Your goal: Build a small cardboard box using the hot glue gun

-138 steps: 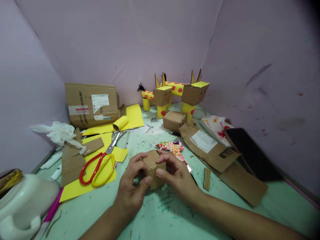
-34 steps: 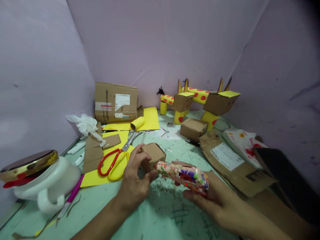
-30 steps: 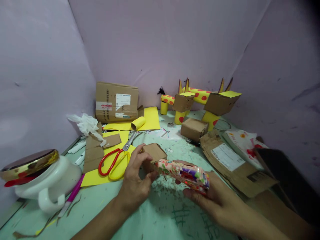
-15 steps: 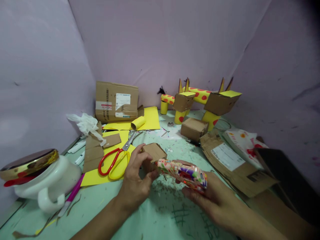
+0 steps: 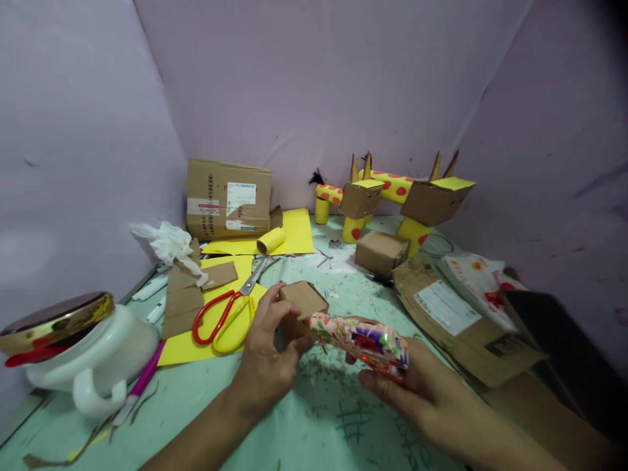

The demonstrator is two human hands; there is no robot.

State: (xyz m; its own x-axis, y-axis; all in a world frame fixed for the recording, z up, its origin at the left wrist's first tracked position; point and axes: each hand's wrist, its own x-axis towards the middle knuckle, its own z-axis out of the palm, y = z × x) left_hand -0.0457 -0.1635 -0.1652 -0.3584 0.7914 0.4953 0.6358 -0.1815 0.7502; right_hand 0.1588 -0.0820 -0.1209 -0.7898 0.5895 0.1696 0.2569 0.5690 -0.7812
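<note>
My left hand (image 5: 272, 347) is closed on a small cardboard box (image 5: 305, 297), its fingers at the left side and thumb low at the front. The box rests tilted near the middle of the table. In my right hand (image 5: 412, 392) is a flower-patterned glue gun (image 5: 360, 340) with a small red light lit. Its tip points left and meets the box's near edge beside my left thumb. The gun hides part of the box's front, and most of my right fingers are behind the gun.
Scissors (image 5: 228, 320) lie on yellow paper at left, near a white mug (image 5: 98, 360) and a purple cutter (image 5: 142, 379). Behind stand two spotted cardboard animals (image 5: 360, 199), a second small box (image 5: 380, 254) and a larger box (image 5: 210, 203). Flattened cardboard (image 5: 471, 353) and a phone (image 5: 564, 353) lie right.
Since the earliest frame my right hand has left the box and taken hold of the glue gun, and the view has shifted left. Over the last second both hands stay almost still.
</note>
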